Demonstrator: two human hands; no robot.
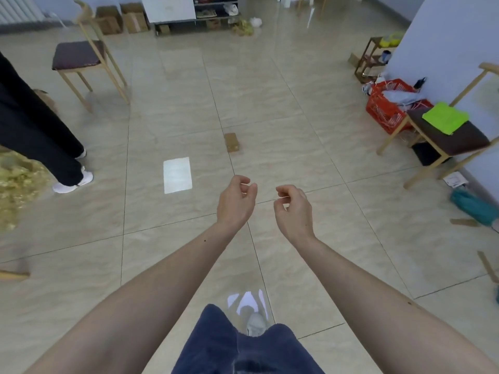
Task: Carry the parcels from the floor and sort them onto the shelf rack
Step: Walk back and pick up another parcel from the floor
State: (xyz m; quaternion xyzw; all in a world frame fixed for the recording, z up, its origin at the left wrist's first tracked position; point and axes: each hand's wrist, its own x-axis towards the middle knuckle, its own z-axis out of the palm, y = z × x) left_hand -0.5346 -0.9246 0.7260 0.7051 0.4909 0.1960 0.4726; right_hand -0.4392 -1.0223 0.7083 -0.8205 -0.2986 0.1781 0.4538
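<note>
A small brown cardboard parcel (232, 142) lies on the tiled floor ahead of me, just beyond my hands. Left of it is a white rectangle (177, 175) on the floor; I cannot tell whether it is a flat parcel or a light patch. My left hand (235, 201) and right hand (293, 210) are stretched forward side by side above the floor, fingers loosely curled, holding nothing. A dark shelf rack (216, 9) stands against the far wall, with several cardboard boxes (135, 21) on the floor beside it.
Another person's dark-trousered legs and white shoes (73, 182) stand at the left. A wooden chair (81, 55) is at the back left, another chair (448, 136) with a green cloth at the right, beside a red crate (386, 109). A small wooden rack (374, 58) stands by the right wall.
</note>
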